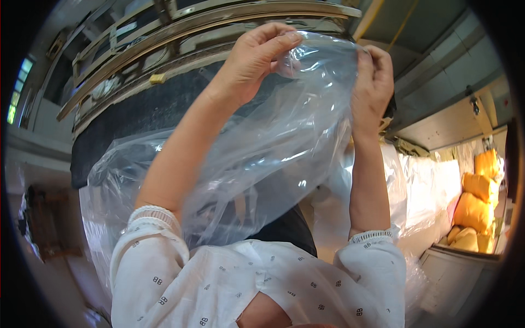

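Between my raised hands a large sheet of clear plastic film (284, 136) is held up, its top edge stretched from one hand to the other. My left hand (260, 57) pinches one corner of that edge between thumb and fingers. The other end is gripped by my right hand (373, 82), whose fingers curl over the film. From there the film hangs in loose, shiny folds down toward my lap and spreads left beneath my left forearm. Whether it is a single sheet or a bag I cannot tell.
Ahead is a dark-covered work table (147, 109) with a long metal and wood frame (219, 24) along its far side. A small yellow block (157, 78) rests by the frame. To the right lie white plastic-wrapped stacks (426, 180) and yellow bundles (476, 208) in bright light.
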`<state>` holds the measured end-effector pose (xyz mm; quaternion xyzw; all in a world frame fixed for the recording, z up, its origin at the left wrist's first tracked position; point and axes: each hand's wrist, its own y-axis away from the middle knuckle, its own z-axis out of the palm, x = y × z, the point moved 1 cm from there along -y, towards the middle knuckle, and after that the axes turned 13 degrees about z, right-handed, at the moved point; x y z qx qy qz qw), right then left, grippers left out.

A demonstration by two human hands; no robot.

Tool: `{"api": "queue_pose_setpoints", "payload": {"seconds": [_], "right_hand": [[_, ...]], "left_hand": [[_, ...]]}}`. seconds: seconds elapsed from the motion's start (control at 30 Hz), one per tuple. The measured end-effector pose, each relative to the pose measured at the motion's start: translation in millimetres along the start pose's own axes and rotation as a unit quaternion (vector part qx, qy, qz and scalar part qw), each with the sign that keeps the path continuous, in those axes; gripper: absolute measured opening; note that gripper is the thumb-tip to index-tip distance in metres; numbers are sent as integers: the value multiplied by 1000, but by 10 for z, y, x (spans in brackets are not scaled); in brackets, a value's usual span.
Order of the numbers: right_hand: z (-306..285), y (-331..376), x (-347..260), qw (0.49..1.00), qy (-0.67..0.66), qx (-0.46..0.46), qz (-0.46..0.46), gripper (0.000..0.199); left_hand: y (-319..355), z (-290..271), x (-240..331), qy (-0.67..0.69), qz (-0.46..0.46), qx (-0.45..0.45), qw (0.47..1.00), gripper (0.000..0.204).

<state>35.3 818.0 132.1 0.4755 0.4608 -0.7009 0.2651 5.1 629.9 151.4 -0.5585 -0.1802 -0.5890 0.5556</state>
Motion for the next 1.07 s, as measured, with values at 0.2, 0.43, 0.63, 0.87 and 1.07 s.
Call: {"api": "queue_pose_setpoints", "payload": {"seconds": [0.2, 0.43, 0.63, 0.87, 1.07], "right_hand": [[784, -96, 642, 989, 128, -66, -38, 11], [1581, 49, 1212, 985, 123, -82, 89, 20], [1960, -67, 1313, 972, 226, -39, 41, 20], [2074, -136, 1306, 953, 304, 4, 8, 18], [2124, -147, 1318, 935, 355, 12, 26, 17]], "left_hand": [[394, -799, -472, -184, 79, 238, 951, 16], [522, -1504, -479, -492, 120, 357, 785, 17], [230, -1885, -513, -601, 127, 399, 681, 12], [49, -1930, -563, -612, 106, 413, 666, 11], [77, -1955, -442, -580, -18, 408, 705, 36]]}}
